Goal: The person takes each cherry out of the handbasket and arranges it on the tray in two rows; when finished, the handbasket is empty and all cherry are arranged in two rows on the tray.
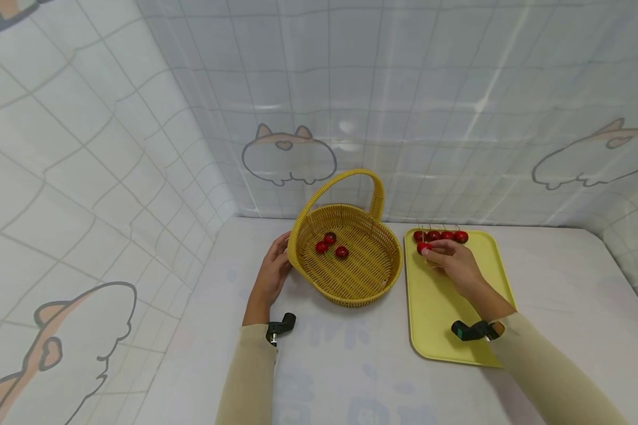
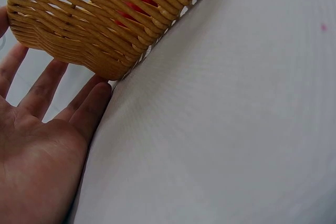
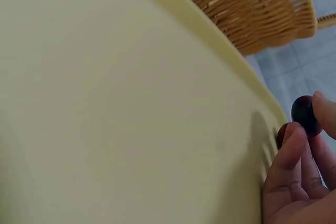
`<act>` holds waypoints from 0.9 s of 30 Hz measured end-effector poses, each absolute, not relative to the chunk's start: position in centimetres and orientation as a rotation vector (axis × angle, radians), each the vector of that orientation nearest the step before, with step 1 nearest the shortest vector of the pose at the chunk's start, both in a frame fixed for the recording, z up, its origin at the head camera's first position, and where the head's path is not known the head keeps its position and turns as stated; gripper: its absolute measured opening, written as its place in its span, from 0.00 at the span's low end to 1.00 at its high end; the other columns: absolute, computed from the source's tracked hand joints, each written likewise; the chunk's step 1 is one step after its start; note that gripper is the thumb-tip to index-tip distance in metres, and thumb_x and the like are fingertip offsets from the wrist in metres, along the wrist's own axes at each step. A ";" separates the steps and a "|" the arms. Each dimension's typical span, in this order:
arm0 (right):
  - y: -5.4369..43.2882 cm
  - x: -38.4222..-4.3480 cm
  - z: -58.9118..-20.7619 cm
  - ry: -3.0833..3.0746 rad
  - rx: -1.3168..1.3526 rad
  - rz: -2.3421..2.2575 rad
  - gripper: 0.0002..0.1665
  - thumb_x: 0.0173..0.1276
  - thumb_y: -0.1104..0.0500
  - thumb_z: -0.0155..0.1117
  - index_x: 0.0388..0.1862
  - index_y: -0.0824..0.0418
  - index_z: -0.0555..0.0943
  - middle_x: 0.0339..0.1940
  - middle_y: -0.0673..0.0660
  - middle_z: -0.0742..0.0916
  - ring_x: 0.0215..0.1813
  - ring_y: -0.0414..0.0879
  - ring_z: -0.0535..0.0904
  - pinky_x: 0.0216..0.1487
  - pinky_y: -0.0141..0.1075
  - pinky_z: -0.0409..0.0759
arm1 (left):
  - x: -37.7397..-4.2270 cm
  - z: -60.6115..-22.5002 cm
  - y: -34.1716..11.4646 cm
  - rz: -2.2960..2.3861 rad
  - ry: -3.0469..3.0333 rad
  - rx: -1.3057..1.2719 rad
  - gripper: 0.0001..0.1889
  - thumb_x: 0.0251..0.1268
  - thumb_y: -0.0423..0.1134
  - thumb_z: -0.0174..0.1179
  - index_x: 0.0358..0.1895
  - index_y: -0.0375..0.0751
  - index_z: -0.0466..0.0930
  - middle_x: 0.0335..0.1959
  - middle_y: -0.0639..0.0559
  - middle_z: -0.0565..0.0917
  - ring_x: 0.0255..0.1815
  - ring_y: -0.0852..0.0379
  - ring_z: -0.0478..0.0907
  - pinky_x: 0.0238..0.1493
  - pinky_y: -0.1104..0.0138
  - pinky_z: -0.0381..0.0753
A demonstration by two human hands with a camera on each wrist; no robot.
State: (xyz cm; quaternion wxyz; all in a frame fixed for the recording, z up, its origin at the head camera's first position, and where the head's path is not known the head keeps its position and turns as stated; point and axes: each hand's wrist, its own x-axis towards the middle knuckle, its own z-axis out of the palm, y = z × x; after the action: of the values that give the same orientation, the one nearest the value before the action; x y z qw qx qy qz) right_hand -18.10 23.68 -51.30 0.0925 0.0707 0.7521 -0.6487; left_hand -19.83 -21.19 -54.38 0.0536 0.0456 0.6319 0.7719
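A yellow wicker basket (image 1: pixel 369 277) with a tall arched handle holds three dark red cherries (image 1: pixel 342 252), lying toward its left side. My left hand (image 1: pixel 273 271) touches the basket's left outer wall; in the left wrist view its fingers reach up to the weave, fairly straight. Over the upper left of a yellow tray (image 1: pixel 430 321), my right hand (image 1: pixel 453 265) pinches one cherry (image 3: pixel 304 115) between thumb and fingers. Just beyond it, several stemmed cherries (image 1: pixel 446 235) line up along the tray's far edge. In the right wrist view, fingers partly hide another cherry (image 3: pixel 282 135).
The basket stands left of the tray, a narrow gap between them. Both are on a white-covered table (image 1: pixel 340 366). A tiled-pattern sheet (image 1: pixel 430 118) with cartoon animals hangs behind the table's far edge and along the left side. The basket's handle (image 1: pixel 340 180) rises above its rim.
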 end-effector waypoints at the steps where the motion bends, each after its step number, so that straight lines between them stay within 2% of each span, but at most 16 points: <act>1: 23.8 -18.2 -51.5 2.225 0.221 -1.931 0.34 0.69 0.46 0.71 0.65 0.64 0.74 0.40 0.37 0.85 0.42 0.37 0.85 0.44 0.31 0.85 | -19.8 -54.4 -21.2 2.346 1.918 0.139 0.27 0.75 0.40 0.57 0.75 0.56 0.67 0.77 0.53 0.66 0.76 0.46 0.67 0.72 0.60 0.71; 9: 24.2 -18.6 -51.9 2.126 0.244 -1.997 0.34 0.69 0.51 0.72 0.67 0.67 0.73 0.39 0.37 0.86 0.38 0.35 0.84 0.39 0.28 0.84 | -20.0 -54.6 -21.1 2.345 1.908 0.127 0.27 0.75 0.40 0.57 0.75 0.56 0.67 0.77 0.54 0.66 0.76 0.47 0.67 0.75 0.54 0.66; 16: 24.3 -19.1 -52.7 2.136 0.270 -1.994 0.34 0.68 0.54 0.72 0.66 0.69 0.73 0.41 0.42 0.86 0.33 0.35 0.82 0.37 0.27 0.84 | -19.8 -54.2 -21.2 2.349 1.905 0.118 0.27 0.75 0.40 0.57 0.75 0.56 0.68 0.77 0.53 0.67 0.75 0.46 0.67 0.69 0.63 0.73; 27: 24.3 -19.5 -52.7 2.126 0.286 -1.977 0.33 0.68 0.52 0.72 0.65 0.69 0.75 0.35 0.40 0.85 0.31 0.35 0.81 0.37 0.27 0.84 | -19.9 -54.1 -21.3 2.341 1.899 0.098 0.28 0.74 0.41 0.59 0.75 0.56 0.67 0.78 0.53 0.66 0.77 0.45 0.66 0.70 0.62 0.72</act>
State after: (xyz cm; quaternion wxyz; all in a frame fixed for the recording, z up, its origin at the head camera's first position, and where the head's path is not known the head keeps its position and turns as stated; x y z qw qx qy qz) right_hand -19.48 24.27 -52.74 0.1117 0.0975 0.7242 -0.6734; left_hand -19.88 -21.29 -54.09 0.0627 0.0324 0.6284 0.7747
